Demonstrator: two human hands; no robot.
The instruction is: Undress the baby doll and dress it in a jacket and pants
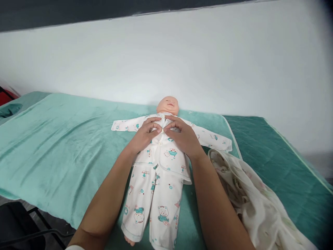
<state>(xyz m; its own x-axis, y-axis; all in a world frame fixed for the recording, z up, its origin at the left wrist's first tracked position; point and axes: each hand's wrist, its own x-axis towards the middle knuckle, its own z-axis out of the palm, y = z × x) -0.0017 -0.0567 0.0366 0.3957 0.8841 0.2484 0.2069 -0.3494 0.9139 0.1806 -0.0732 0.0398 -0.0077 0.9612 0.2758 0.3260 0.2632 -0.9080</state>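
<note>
On doll's chest: left hand (pixel 144 136) & right hand (pixel 183 137) pinch shirt (pixel 166 152) placket; fingertips hide button.

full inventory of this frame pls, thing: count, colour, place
baby doll: 1, pale skin tone, on its back mid-bed, head toward the wall
doll outfit: 1 set, white with teal animal prints, on the doll, sleeves spread
towel: 1, light teal, spread over the bed under the doll
bed cover: 1, darker teal, showing at right
printed cloth: 1, cream, crumpled right of the doll
wall: 1, white, behind the bed
left hand: 1, on the doll's chest, fingertips pinching the shirt front
right hand: 1, on the chest opposite, fingertips meeting the left's
</note>
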